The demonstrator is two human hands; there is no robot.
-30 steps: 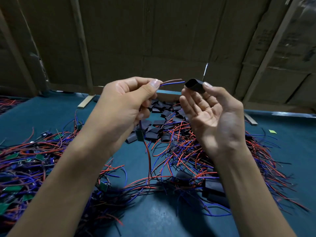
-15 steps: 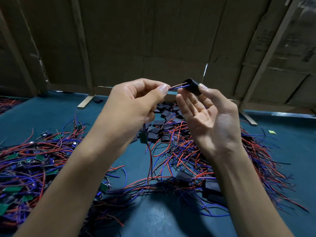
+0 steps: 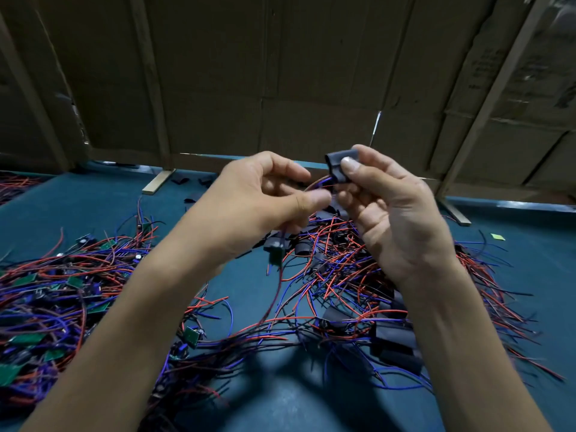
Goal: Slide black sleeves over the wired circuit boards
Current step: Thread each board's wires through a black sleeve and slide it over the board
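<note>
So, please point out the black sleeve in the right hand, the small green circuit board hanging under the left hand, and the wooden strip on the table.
black sleeve [image 3: 336, 166], head view, its flat side
green circuit board [image 3: 275, 251], head view, its middle
wooden strip [image 3: 158, 181], head view, mid-length

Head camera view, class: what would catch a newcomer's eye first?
Two bare hands meet mid-frame: the right hand pinches a black sleeve, the left hand holds wires running to it. Below, tangled red and blue wires cover the teal table.

Teal table carries tangled wired boards and, seemingly, loose sleeves.
</note>
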